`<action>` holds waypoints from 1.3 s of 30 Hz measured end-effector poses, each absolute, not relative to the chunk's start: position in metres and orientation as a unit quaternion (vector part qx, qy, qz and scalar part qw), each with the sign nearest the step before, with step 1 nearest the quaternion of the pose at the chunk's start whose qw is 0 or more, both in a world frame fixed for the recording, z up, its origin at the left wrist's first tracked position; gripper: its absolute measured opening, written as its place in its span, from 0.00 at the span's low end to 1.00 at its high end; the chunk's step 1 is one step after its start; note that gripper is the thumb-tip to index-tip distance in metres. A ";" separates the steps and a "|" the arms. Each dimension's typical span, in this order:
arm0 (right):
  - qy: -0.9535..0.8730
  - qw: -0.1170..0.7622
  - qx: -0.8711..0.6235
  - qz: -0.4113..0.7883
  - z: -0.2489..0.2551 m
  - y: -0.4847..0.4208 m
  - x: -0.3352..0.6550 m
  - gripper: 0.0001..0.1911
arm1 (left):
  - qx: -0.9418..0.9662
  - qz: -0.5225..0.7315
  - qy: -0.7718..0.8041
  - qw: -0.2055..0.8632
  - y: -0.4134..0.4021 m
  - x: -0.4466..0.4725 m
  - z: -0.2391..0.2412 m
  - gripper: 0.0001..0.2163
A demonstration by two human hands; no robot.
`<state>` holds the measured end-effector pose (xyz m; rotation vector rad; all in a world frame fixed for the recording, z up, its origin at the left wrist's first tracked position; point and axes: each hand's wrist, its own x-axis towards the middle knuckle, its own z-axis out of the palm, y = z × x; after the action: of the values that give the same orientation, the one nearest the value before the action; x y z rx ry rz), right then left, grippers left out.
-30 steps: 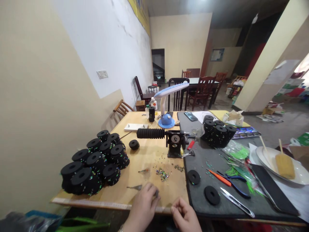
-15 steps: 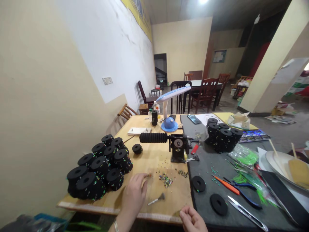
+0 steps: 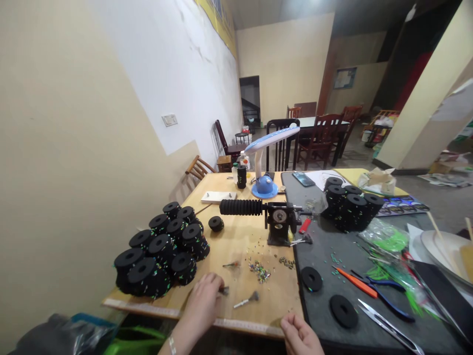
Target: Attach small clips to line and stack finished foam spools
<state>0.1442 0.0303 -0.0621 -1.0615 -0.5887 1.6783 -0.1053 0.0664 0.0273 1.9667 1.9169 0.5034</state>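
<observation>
Many black foam spools (image 3: 162, 241) stacked on the worktop (image 3: 266, 305), loose beads (image 3: 259, 271) left; left hand (image 3: 202, 301) fingers closed by a small metal bit (image 3: 223, 291), grip unclear; right hand (image 3: 298, 336) fingers curled narrow.

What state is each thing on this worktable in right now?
Left hand, pinching a small dark item.
Right hand, fingers curled, nothing visible held.
Round black foam rings, heaped in stacks, flecked with colour.
Blue plastic desk lamp, upright.
Black smartphone, lying flat.
Steel thread snips, closed.
</observation>
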 end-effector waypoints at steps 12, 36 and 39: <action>-0.276 0.486 -0.430 0.709 -0.046 0.024 0.128 0.29 | 0.461 0.403 0.558 0.560 0.031 -0.066 -0.001 0.16; -0.223 0.526 -0.482 0.665 -0.014 0.015 0.171 0.24 | 0.384 0.414 0.530 0.632 0.011 -0.032 0.003 0.15; -0.255 0.500 -0.494 0.664 -0.019 0.008 0.159 0.25 | 0.377 0.407 0.520 0.649 0.009 -0.023 0.002 0.15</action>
<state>0.1595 0.0080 -0.0189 -1.1959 -0.6159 1.6055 -0.0234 0.0090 0.0020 0.8563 1.1821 0.9254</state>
